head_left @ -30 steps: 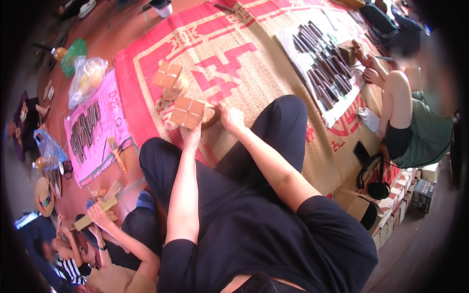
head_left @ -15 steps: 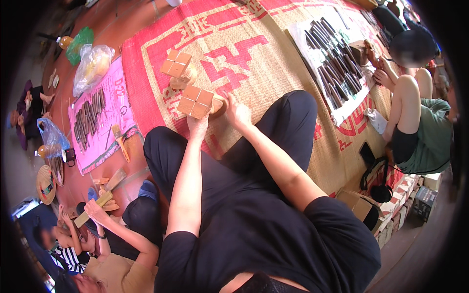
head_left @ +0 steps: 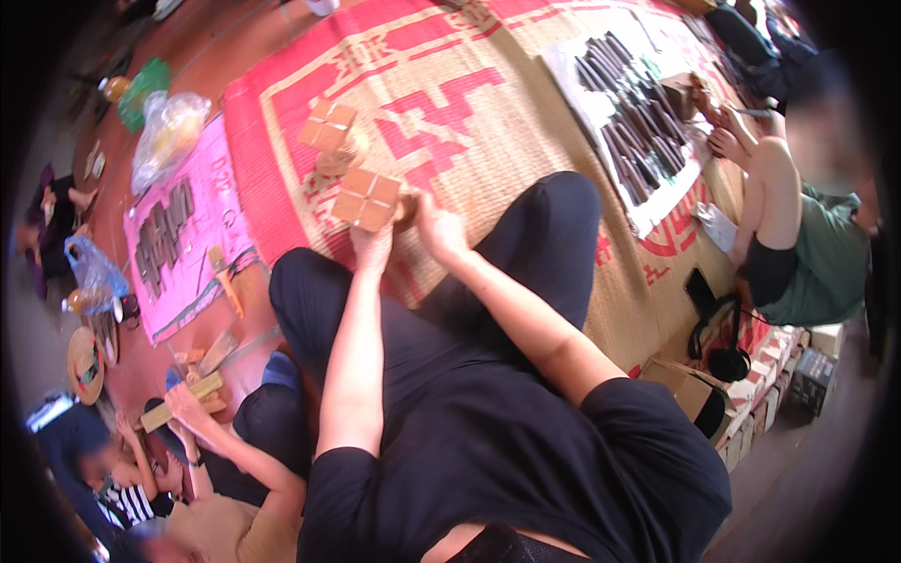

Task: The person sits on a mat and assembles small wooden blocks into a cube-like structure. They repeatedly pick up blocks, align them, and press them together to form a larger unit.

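1. Currently held: wooden block (head_left: 366, 199), square cross-lined face turned upward, just nearer the person than the second block (head_left: 328, 125); long axis foreshortened, direction unclear.
2. Left hand (head_left: 373, 248): closed on the wooden block's near side.
3. Right hand (head_left: 439, 231): curled beside the wooden block; cannot tell whether gripping.

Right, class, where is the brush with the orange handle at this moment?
In the head view, the brush lies on the left side, by the lower edge of the pink sheet, between the dark tools and the wearer's left knee.
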Demonstrator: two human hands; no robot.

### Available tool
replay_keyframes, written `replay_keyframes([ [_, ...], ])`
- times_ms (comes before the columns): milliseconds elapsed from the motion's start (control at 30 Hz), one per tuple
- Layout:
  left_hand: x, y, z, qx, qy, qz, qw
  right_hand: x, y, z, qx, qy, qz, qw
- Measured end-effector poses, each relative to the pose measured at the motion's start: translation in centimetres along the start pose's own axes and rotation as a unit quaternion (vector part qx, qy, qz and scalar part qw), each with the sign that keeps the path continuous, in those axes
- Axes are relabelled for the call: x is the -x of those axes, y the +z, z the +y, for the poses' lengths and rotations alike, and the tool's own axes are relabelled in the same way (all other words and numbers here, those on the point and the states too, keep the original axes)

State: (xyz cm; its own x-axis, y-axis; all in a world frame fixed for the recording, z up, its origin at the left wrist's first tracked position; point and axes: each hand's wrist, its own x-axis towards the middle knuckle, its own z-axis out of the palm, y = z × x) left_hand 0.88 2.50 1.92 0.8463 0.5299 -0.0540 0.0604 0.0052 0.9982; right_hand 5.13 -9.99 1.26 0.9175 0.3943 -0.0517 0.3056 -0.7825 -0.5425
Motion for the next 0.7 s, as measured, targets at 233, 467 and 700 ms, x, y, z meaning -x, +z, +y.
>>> replay_keyframes([
  [233,-0.2,0.0,-1.7,0.06,0.01,0.009,0.998,-0.3,0.4,2.5,0.042,-0.04,-0.03,0.998],
  [467,-0.3,0.1,-0.6,0.082,-0.002,-0.002,0.997,0.1,-0.7,0.9,0.032,-0.04,0.015,0.999],
  [700,-0.5,-0.3,-1.7,0.075,-0.001,-0.009,0.997,-1.2,0.8,3.2,0.029,-0.021,0.003,0.999],
])
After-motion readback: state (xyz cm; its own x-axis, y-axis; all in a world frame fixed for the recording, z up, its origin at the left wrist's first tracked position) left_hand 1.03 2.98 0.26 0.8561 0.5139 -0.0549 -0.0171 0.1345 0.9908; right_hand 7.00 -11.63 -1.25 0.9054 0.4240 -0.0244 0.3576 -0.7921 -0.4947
